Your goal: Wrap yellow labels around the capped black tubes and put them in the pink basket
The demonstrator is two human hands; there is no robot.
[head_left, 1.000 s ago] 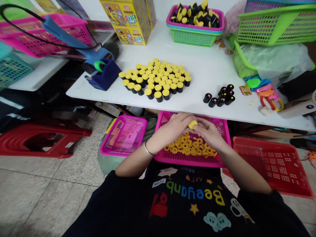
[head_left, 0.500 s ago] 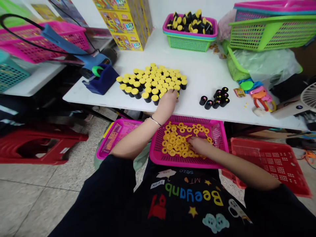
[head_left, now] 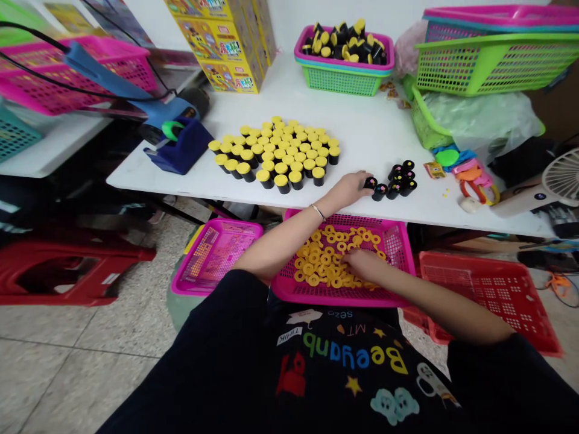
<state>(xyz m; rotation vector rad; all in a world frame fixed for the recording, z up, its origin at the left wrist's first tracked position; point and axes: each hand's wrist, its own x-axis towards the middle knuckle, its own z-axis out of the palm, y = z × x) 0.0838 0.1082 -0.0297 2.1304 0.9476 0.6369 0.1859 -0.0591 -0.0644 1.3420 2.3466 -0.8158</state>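
My left hand (head_left: 350, 190) reaches across the table's front edge, its fingers closed around the leftmost small black cylinder (head_left: 371, 182). Beside it stands a little cluster of black cylinders (head_left: 395, 181) with pink and yellow dots in their tops. My right hand (head_left: 363, 265) is down in a pink basket (head_left: 283, 288) on my lap, fingers curled among loose yellow rings (head_left: 323, 262). Its fingertips are hidden, so what they hold cannot be made out. To the left on the table, black cylinders with yellow caps (head_left: 283, 147) stand upright in a dense group.
A blue tape dispenser (head_left: 181, 144) stands at the table's left end, with yellow printed boxes (head_left: 230, 54) behind. Stacked baskets (head_left: 344, 81) at the back hold more capped cylinders. Green baskets (head_left: 479, 63) and a fan (head_left: 561, 181) are at right. A red crate (head_left: 493, 301) is below.
My left hand has moved right from the yellow-capped group to the uncapped black cylinders and closed on one. My right hand stays among the rings in the basket.
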